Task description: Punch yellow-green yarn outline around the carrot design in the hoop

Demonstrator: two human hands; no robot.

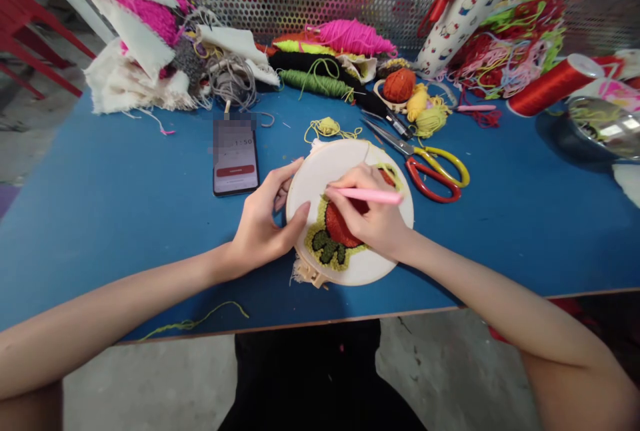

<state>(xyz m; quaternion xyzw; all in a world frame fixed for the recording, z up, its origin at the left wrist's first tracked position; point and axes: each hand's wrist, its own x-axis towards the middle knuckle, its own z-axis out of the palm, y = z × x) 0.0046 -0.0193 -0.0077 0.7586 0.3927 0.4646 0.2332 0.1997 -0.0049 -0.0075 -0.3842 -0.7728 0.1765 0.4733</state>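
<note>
A round embroidery hoop (311,184) with white cloth lies on the blue table (125,204) in front of me. Red, dark green and yellow-green tufted stitching fills its lower middle. My left hand (265,221) grips the hoop's left rim, thumb on the cloth and fingers curled around the edge. My right hand (370,207) is closed on a pink punch needle (373,195), held like a pen, with its tip at the upper left edge of the stitching.
A phone (235,157) lies left of the hoop. Scissors (425,161) with red and yellow handles lie to the right. Yarn skeins (325,61), cloth pieces (145,44), a red thread spool (550,84) and a metal bowl (600,127) crowd the back. A loose green strand (200,321) lies near the front edge.
</note>
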